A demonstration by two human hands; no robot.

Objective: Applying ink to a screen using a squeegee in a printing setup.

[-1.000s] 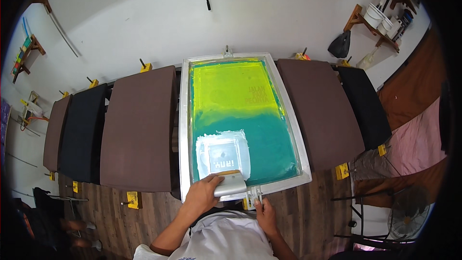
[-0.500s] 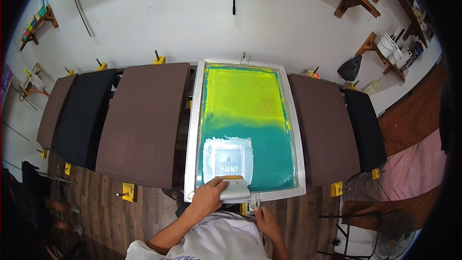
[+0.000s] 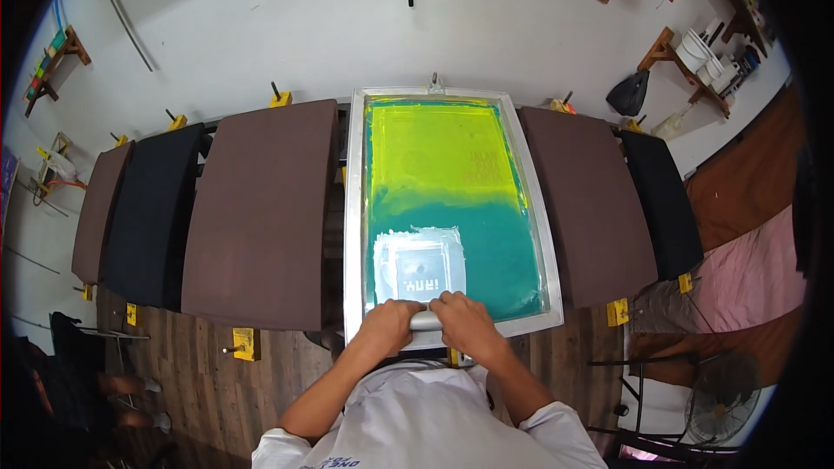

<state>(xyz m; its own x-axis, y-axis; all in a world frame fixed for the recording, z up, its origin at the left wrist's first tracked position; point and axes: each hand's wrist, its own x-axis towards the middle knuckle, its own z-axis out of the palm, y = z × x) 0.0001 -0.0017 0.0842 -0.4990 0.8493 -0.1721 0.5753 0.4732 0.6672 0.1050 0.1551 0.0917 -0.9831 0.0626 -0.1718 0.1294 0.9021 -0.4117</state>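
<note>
Directly in front of me lies a screen printing frame [image 3: 546, 234] with a silver metal rim. Its mesh [image 3: 499, 247] is yellow-green at the far end and teal toward me, with a white, ink-smeared patch [image 3: 423, 252] at the near left. A grey squeegee [image 3: 426, 321] rests across the near end of the screen, just below that patch. My left hand [image 3: 387, 327] is closed around the squeegee's left end. On its right end my right hand [image 3: 466, 326] is closed too. Between the hands the grip's middle shows; the blade is hidden.
A brown fabric-covered board [image 3: 261, 217] and a black one [image 3: 152, 213] stand left of the frame. Another brown board [image 3: 595, 208] and a black one [image 3: 662, 204] stand to the right. Yellow clamp blocks [image 3: 246, 345] hold their ends. A fan [image 3: 723, 395] stands at lower right.
My right hand has left the clamp at the frame's near edge and come up onto the squeegee beside my left hand. The view has shifted slightly.
</note>
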